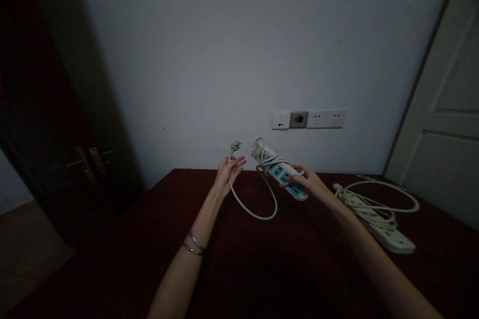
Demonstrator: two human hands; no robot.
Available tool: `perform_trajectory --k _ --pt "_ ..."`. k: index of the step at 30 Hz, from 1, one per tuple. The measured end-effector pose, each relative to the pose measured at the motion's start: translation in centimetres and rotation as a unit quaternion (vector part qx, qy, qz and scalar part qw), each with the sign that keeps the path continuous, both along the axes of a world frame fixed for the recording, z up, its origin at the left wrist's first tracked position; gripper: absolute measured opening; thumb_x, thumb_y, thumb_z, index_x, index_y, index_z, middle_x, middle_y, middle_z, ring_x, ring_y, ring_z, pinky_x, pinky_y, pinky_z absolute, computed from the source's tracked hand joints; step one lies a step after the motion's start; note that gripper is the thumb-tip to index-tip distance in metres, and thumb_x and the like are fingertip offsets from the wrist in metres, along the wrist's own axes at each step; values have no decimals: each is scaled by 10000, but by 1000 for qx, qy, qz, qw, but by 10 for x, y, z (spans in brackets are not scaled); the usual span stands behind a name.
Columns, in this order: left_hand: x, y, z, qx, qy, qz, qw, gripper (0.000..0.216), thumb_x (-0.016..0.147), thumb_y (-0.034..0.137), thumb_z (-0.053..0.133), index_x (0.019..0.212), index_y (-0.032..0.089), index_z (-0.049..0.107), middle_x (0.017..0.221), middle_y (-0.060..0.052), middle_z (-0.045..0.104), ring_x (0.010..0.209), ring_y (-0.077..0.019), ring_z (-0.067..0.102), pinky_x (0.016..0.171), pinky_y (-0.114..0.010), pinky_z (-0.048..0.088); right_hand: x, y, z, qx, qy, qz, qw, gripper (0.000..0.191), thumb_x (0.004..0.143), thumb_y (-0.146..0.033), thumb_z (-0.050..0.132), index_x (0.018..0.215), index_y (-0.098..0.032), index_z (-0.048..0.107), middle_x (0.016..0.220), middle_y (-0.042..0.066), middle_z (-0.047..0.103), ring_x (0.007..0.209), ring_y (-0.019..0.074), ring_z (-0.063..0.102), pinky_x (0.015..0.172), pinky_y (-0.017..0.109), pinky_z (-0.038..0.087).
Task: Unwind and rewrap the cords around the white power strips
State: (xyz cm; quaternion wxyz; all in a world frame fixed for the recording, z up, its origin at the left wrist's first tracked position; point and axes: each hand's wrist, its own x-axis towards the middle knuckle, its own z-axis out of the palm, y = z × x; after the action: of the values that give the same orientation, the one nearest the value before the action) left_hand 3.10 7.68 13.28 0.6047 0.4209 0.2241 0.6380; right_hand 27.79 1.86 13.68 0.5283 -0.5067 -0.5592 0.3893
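Observation:
My right hand [309, 183] grips a white power strip [281, 172] with blue sockets, held up over the dark wooden table [262, 259]. Its white cord [258, 209] is wrapped partly round the strip and hangs down in a loop. My left hand [229, 172] holds the cord near its free end, fingers partly stretched out, with the plug [235, 146] sticking up just above the fingertips. Two bracelets sit on my left wrist.
A second white power strip [385, 234] with a loosely coiled cord lies on the table at the right. Wall outlets [309, 119] are set in the wall above the table's far edge. A dark door stands at the left, a white door at the right.

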Motion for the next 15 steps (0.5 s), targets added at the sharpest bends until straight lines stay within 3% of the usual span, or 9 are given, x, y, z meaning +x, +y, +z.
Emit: perform_trajectory --k 5,9,12,15 --pt "27 0 -19 -4 -58 -111 992 425 674 144 590 1048 239 413 901 -53 656 821 -158 653 724 -272 468 -10 -6 1 -16 30 18 999 475 584 -327 681 1015 -180 546 710 21 640 604 186 617 539 277 476" --pt "34 -2 -22 5 12 -99 995 482 684 235 612 1093 233 357 706 -2 620 650 -166 643 649 -289 465 -6 -1 -2 -4 22 -22 1000 496 590 -346 684 1033 -176 537 725 22 634 614 188 616 558 287 485" --pt "27 -6 -16 34 63 -97 993 538 691 312 655 1111 235 330 673 17 599 590 -148 607 644 -313 468 4 5 -5 32 -40 -60 997 554 585 -375 689 1076 -167 538 753 37 631 667 204 613 607 302 489" --pt "14 -11 -5 81 88 -85 989 632 620 234 735 1124 241 352 684 40 574 541 -88 536 577 -240 426 15 7 -5 63 -128 -71 987 684 584 -400 701 1190 -142 516 846 76 639 749 231 610 672 329 492"
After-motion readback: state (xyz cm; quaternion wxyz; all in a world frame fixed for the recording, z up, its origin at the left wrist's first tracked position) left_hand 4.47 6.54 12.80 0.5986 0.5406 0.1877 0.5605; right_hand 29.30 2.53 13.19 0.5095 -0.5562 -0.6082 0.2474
